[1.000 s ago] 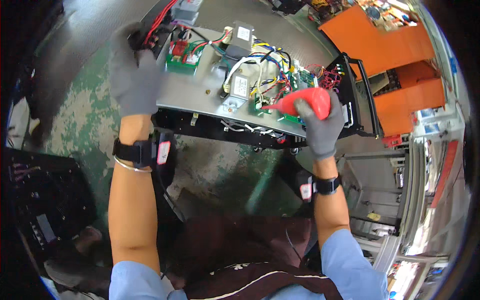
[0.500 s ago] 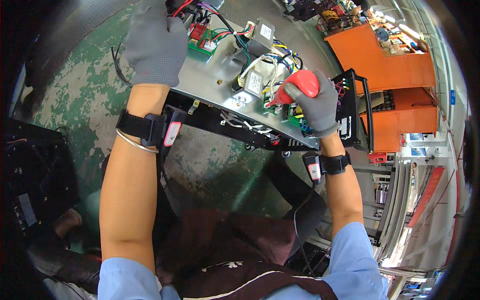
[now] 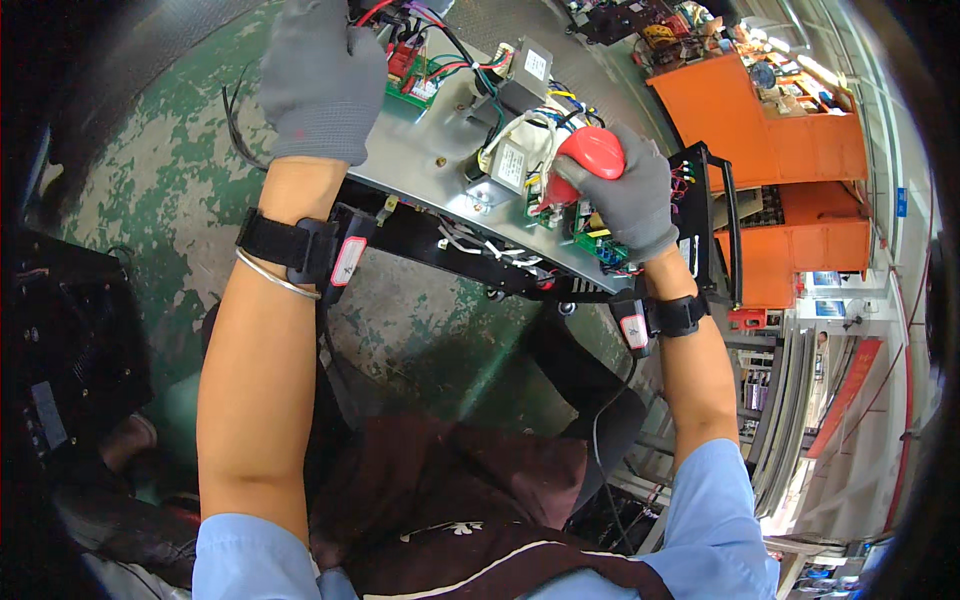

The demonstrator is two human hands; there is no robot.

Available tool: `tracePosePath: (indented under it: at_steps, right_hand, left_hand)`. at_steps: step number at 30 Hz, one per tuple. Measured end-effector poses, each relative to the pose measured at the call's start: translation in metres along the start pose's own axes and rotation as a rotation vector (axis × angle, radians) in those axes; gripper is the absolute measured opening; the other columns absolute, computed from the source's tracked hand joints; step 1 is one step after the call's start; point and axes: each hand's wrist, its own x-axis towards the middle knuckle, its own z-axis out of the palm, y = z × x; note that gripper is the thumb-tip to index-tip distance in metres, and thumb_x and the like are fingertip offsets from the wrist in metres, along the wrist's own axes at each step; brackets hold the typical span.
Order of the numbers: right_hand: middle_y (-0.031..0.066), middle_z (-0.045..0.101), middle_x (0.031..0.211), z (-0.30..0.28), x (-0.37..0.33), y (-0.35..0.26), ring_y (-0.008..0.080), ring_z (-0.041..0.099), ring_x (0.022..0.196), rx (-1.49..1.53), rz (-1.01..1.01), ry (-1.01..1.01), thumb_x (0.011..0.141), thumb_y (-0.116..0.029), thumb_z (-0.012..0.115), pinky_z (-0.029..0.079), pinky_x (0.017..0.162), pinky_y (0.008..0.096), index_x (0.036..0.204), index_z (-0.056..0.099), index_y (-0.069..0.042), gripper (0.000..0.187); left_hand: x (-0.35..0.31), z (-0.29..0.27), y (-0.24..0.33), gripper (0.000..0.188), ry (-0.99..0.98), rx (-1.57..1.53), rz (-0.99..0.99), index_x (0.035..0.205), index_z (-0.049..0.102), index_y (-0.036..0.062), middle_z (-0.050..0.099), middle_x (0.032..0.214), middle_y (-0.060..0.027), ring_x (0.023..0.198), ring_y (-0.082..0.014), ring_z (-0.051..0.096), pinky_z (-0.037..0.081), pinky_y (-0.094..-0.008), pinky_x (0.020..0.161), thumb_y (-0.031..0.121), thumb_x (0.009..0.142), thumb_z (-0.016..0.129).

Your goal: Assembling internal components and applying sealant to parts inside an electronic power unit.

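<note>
My right hand (image 3: 630,195), in a grey glove, is closed round a red squeeze bottle (image 3: 593,152) with a tapered nozzle. The bottle points down at the green circuit boards (image 3: 585,230) at the right end of a metal chassis plate (image 3: 410,165). Beside it, a boxy transformer (image 3: 508,165) with a white label stands among bundled wires. My left hand (image 3: 325,85), gloved too, is over the plate's far left end next to red and black wires and a circuit board (image 3: 412,80). Its fingertips are hidden, so what they touch cannot be seen.
A second transformer (image 3: 525,75) sits farther back on the plate. A black panel with a handle (image 3: 730,220) stands at the right end. Orange benches (image 3: 720,105) hold parts at the far right. Black equipment (image 3: 75,340) stands at left on the worn green floor (image 3: 400,330).
My right hand has shifted slightly left and tilted the red bottle, so its nozzle is now less visible. My left hand has moved slightly right.
</note>
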Motion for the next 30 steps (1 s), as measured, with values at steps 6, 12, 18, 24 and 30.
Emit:
tracePosePath:
  at_steps: [6,12,18,24,30]
  right_hand:
    - [0.0150,0.063,0.080,0.002,0.005,0.001,0.0289,0.062,0.076,0.055,0.021,-0.010,0.067,-0.042,0.077,0.049,0.068,0.0385,0.089,0.062,-0.004,0.046]
    - [0.0151,0.064,0.079,0.005,0.014,0.006,0.0309,0.064,0.074,-0.028,-0.028,-0.047,0.067,-0.050,0.074,0.050,0.067,0.0388,0.087,0.064,-0.006,0.049]
    - [0.0166,0.066,0.080,-0.006,0.026,0.009,0.0303,0.064,0.073,-0.005,-0.049,-0.128,0.068,-0.047,0.075,0.050,0.068,0.0383,0.090,0.067,-0.005,0.048]
    - [0.0102,0.067,0.079,-0.015,0.033,0.018,0.0170,0.063,0.070,0.437,0.143,-0.007,0.071,-0.034,0.074,0.050,0.067,0.0316,0.089,0.067,0.000,0.039]
    - [0.0155,0.064,0.079,0.001,0.022,0.010,0.0287,0.061,0.075,-0.020,-0.006,0.063,0.067,-0.043,0.076,0.048,0.069,0.0388,0.088,0.065,-0.004,0.046]
  left_hand:
    - [0.001,-0.001,0.002,0.041,0.004,-0.013,0.016,0.106,0.053,0.0011,0.057,0.097,-0.0185,0.092,-0.0336,0.058,0.046,-0.0395,0.083,-0.010,0.068,0.042]
    - [0.000,-0.002,0.011,0.041,-0.006,-0.001,-0.025,0.106,0.052,0.0009,0.057,0.096,-0.0184,0.090,-0.0336,0.058,0.046,-0.0394,0.083,-0.010,0.068,0.041]
    - [0.000,0.001,0.003,0.040,0.022,-0.002,-0.005,0.106,0.052,0.0016,0.057,0.096,-0.0180,0.088,-0.0341,0.058,0.046,-0.0395,0.082,-0.010,0.069,0.042]
    - [0.001,0.001,-0.002,0.040,0.086,0.028,0.088,0.106,0.053,0.0029,0.057,0.093,-0.0184,0.086,-0.0351,0.058,0.047,-0.0396,0.079,-0.008,0.068,0.043]
    - [0.005,-0.001,0.002,0.037,0.007,0.029,-0.056,0.101,0.054,0.0044,0.059,0.089,-0.0172,0.083,-0.0338,0.060,0.048,-0.0396,0.074,-0.007,0.067,0.045]
